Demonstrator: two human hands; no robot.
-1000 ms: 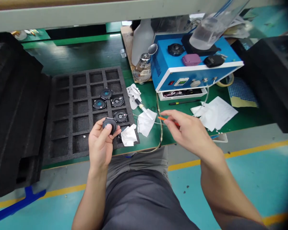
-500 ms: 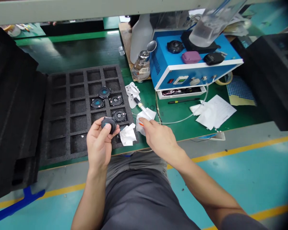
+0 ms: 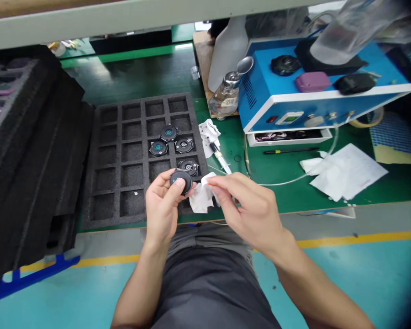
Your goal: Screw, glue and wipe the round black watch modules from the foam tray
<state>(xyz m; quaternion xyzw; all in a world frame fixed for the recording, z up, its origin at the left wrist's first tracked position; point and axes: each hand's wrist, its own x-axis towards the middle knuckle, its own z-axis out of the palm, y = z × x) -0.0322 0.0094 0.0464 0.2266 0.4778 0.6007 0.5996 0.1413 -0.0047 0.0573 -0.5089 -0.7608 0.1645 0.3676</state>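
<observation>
My left hand (image 3: 162,203) is closed around a round black watch body (image 3: 182,179), its dark face tilted up under my thumb. To its right, my right hand (image 3: 251,205) pinches a small piece of white tissue (image 3: 209,177); a bit of orange shows at the fingertips, too small to name. Another crumpled white tissue (image 3: 202,199) sits below, between the hands, over the tray's corner. Several more watch bodies, one of them a watch body with its back up (image 3: 189,167), rest in or on the black foam tray (image 3: 118,137) just beyond my left hand.
A white-tipped pen-like tool (image 3: 220,157) lies beside crumpled tissue. Behind it stand a glass pump bottle (image 3: 225,98) and a blue machine (image 3: 260,100) with a clear hose. White paper sheets (image 3: 349,171) lie at right. Stacked black foam trays (image 3: 44,151) rise at left.
My right hand has lifted off the bench with white tissue in its fingertips and moved toward the watch body. The whole view has shifted, so the bench appears farther right.
</observation>
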